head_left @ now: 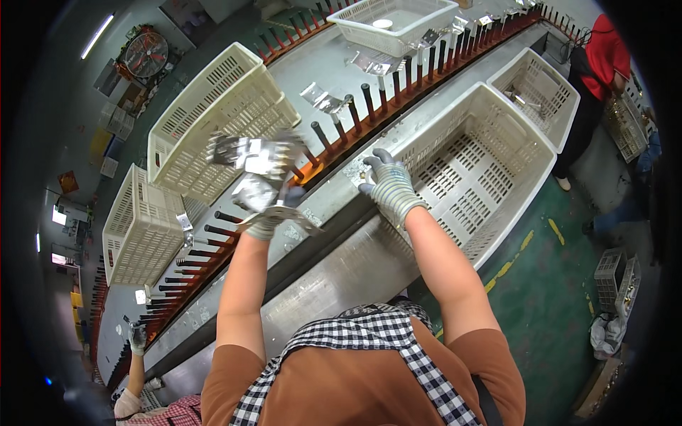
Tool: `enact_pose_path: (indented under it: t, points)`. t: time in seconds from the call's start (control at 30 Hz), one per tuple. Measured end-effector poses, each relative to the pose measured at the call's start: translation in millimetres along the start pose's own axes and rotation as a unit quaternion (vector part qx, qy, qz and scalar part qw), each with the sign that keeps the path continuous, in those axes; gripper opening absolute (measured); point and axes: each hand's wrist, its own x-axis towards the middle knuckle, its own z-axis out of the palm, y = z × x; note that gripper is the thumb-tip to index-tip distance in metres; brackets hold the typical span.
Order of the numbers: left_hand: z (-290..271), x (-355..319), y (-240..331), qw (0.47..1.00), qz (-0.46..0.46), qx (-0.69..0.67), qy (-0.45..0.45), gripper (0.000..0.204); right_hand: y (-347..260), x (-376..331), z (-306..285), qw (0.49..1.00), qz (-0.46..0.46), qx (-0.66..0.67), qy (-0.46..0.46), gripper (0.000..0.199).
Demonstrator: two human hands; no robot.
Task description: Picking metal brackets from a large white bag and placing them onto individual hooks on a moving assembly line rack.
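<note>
My left hand [264, 228], in a pale knit glove with grey fingertips, is closed round a stack of shiny bent metal plates [263, 156]. The stack is partly smeared by motion and covers most of that hand. It hangs over the row of black-tipped upright pegs [320, 135]. My right hand [391, 186], in a striped glove, is over the bench edge beside a large white crate [490, 184]. Its thumb and fingers are apart, and I see nothing held between them. A single metal plate [323, 98] hangs on the pegs farther along.
White perforated crates [220, 121] stand beyond the pegs at left, with another white basket [394, 25] at the back. A smaller crate [536, 96] holds metal parts at right. One co-worker in red [600, 60] stands there; another's gloved hand [137, 337] is at lower left.
</note>
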Motion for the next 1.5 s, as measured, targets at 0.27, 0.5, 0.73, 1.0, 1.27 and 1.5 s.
enact_pose_path:
  t: [0.27, 0.5, 0.73, 1.0, 1.27, 1.5]
  points:
    - [37, 112, 89, 0.97, 0.225, -0.084, -0.033, 0.065, 22, 14, 24, 0.999, -0.013, -0.032, 0.022, 0.045]
    - [101, 150, 82, 0.963, 0.249, 0.07, -0.081, 0.023, 10, 5, -1, 0.997, -0.045, -0.056, -0.029, 0.055]
    - [101, 157, 69, 0.968, 0.159, -0.182, 0.072, 0.024, 9, 2, -24, 1.0, -0.01, -0.004, -0.018, 0.032]
    - [167, 108, -26, 0.934, 0.221, 0.272, 0.071, 0.019, 10, 6, -28, 0.998, 0.011, 0.052, -0.019, 0.06]
    - [70, 74, -25, 0.981, -0.072, -0.179, 0.032, 0.025, 3, 7, -32, 1.0, 0.004, 0.02, -0.015, 0.059]
    - [4, -76, 69, 0.784, -0.321, -0.521, 0.105, 0.029, -1, 13, -33, 0.972, 0.031, 0.235, 0.001, 0.064]
